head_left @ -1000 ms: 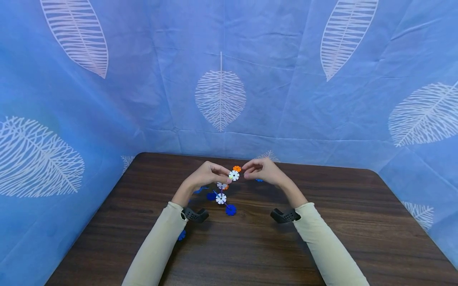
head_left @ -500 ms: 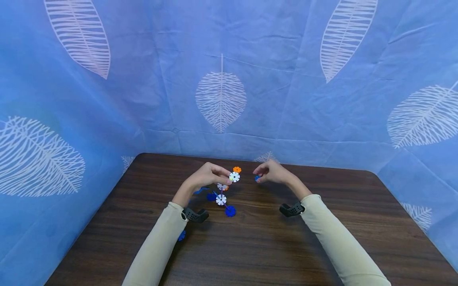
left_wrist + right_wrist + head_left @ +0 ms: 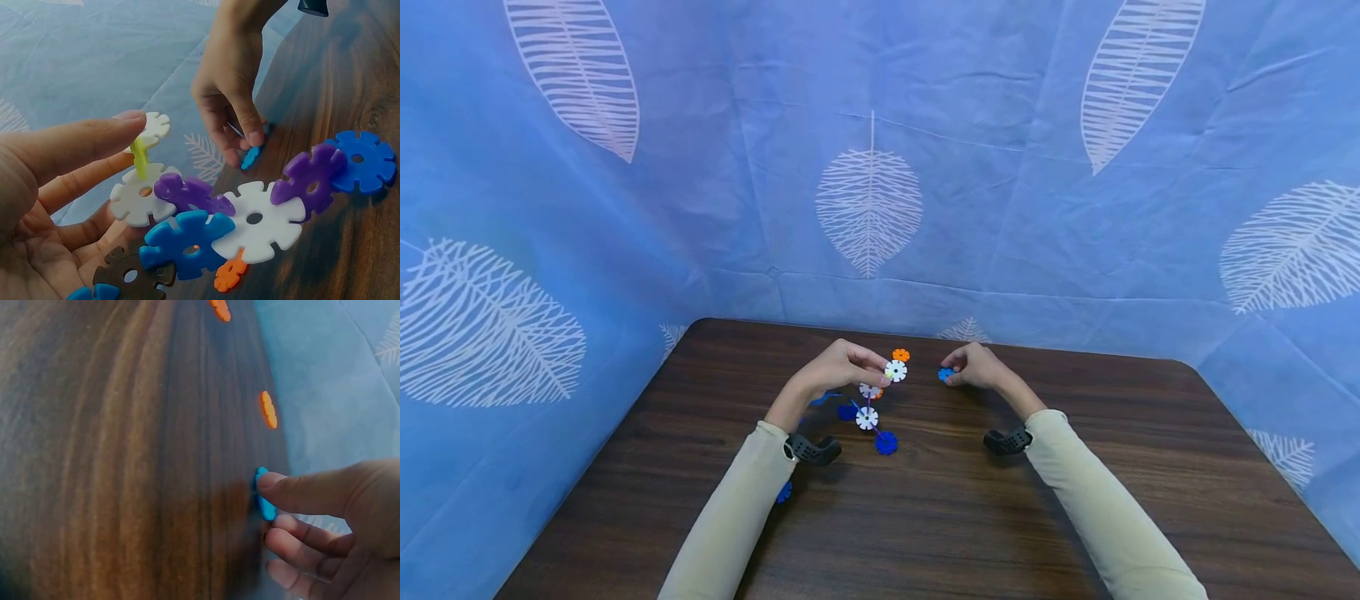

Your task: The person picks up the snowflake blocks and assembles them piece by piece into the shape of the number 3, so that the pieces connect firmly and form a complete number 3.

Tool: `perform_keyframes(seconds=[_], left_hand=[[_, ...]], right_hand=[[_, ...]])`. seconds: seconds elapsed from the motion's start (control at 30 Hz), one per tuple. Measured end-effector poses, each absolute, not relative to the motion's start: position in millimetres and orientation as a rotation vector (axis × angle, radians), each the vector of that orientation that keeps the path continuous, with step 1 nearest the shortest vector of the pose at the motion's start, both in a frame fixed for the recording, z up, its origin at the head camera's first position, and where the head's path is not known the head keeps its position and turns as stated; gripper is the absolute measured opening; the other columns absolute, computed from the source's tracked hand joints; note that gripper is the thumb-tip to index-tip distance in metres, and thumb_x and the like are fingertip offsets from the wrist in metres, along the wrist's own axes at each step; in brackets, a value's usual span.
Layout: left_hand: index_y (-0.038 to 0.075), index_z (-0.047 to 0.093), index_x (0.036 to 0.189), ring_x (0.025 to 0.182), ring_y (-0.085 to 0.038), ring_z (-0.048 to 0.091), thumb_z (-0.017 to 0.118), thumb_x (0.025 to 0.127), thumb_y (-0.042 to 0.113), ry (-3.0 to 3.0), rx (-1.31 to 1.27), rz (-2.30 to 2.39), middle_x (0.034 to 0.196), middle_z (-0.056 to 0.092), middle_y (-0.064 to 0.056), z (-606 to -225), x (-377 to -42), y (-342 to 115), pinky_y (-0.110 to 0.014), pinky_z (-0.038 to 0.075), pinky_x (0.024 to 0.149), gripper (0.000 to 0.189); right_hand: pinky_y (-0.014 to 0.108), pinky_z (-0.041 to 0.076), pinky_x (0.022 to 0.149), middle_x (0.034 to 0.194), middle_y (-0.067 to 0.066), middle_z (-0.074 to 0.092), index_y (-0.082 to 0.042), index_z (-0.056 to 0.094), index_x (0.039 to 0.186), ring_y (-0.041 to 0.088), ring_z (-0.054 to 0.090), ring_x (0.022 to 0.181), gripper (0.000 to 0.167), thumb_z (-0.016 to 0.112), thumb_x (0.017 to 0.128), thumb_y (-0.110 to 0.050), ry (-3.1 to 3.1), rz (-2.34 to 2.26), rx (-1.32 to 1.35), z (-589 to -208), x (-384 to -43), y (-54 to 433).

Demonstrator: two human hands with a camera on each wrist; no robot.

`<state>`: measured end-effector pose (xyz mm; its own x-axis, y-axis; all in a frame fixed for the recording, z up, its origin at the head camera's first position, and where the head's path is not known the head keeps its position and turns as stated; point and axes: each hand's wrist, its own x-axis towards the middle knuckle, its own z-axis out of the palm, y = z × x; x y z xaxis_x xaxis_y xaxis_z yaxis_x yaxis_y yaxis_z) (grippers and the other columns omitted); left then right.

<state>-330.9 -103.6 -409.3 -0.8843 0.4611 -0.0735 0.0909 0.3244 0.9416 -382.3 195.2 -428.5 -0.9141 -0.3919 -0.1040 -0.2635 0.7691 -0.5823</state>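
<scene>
My left hand [image 3: 838, 365] pinches one end of a chain of interlocking snowflake discs, thumb at a yellow-green disc [image 3: 140, 161] joined to a white one. In the left wrist view the chain fans out past the palm: a large white disc [image 3: 256, 219], purple discs [image 3: 194, 195], a blue disc [image 3: 362, 161] at the far end and a brown disc [image 3: 128, 275] by the palm. Across the table, my right hand [image 3: 979, 367] pinches a loose blue snowflake disc [image 3: 265, 503] between thumb and fingers, low over the tabletop near its back edge.
Loose orange discs [image 3: 269, 410] lie on the dark wooden table [image 3: 970, 517], one just behind the chain in the head view. Another blue disc [image 3: 784, 492] lies beside my left forearm. A blue leaf-patterned cloth [image 3: 1000, 208] hangs right behind the table.
My right hand has moved away from the chain, to the right, and taken hold of the loose blue disc. The left hand keeps its hold on the chain, almost still.
</scene>
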Motion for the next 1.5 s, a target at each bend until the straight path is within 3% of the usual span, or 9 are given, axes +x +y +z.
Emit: perform_keyframes(seconds=[0.33,0.77,1.0,1.2,1.33,1.5], left_hand=[[0.011,0.077,0.116,0.094,-0.016,0.071,0.081,0.088,0.024,2.265,0.495,1.581,0.106,0.079,-0.003,-410.2,-331.6,-103.4,-0.035,0.059,0.086,0.032],[0.012,0.077,0.118,0.094,-0.015,0.071,0.081,0.088,0.024,2.260,0.487,1.602,0.101,0.079,-0.002,-409.1,-332.2,-105.3,-0.035,0.059,0.085,0.033],[0.011,0.076,0.119,0.096,-0.015,0.072,0.082,0.087,0.024,2.250,0.470,1.633,0.102,0.079,-0.003,-410.0,-334.0,-105.6,-0.035,0.059,0.086,0.034],[0.010,0.077,0.118,0.095,-0.016,0.071,0.081,0.088,0.025,2.266,0.448,1.657,0.101,0.079,-0.002,-410.0,-333.5,-105.7,-0.036,0.058,0.085,0.033],[0.011,0.077,0.117,0.094,-0.017,0.069,0.081,0.088,0.026,2.289,0.426,1.666,0.100,0.078,-0.002,-409.5,-333.4,-106.8,-0.038,0.058,0.085,0.033],[0.010,0.076,0.118,0.093,-0.018,0.066,0.081,0.087,0.027,2.299,0.372,1.683,0.103,0.077,-0.003,-407.5,-333.3,-108.5,-0.051,0.055,0.093,0.036]], right_hand=[[0.029,0.046,0.074,0.092,0.009,0.066,0.004,0.072,0.109,0.019,0.055,0.085,0.024,0.079,0.088,-0.006,2.749,-0.923,-0.459,-431.8,-378.5,195.6],[0.028,0.051,0.067,0.086,0.008,0.062,0.005,0.064,0.104,0.016,0.058,0.076,0.022,0.078,0.087,-0.002,2.632,-1.157,-0.480,-437.4,-373.8,194.3],[0.027,0.052,0.064,0.085,0.006,0.065,0.004,0.070,0.105,0.014,0.059,0.073,0.019,0.077,0.089,-0.003,2.558,-1.381,-0.445,-434.3,-364.4,183.7],[0.041,0.060,0.077,0.093,0.013,0.071,0.004,0.072,0.109,0.016,0.066,0.080,0.021,0.075,0.092,-0.007,2.526,-1.509,-0.513,-426.3,-354.4,172.7],[0.054,0.059,0.087,0.096,0.011,0.071,0.003,0.071,0.112,0.016,0.066,0.083,0.024,0.075,0.092,-0.011,2.515,-1.578,-0.531,-419.8,-348.0,165.4],[0.058,0.056,0.090,0.098,0.011,0.069,0.002,0.071,0.110,0.019,0.067,0.085,0.023,0.076,0.092,-0.011,2.500,-1.660,-0.539,-412.4,-341.6,156.7]])
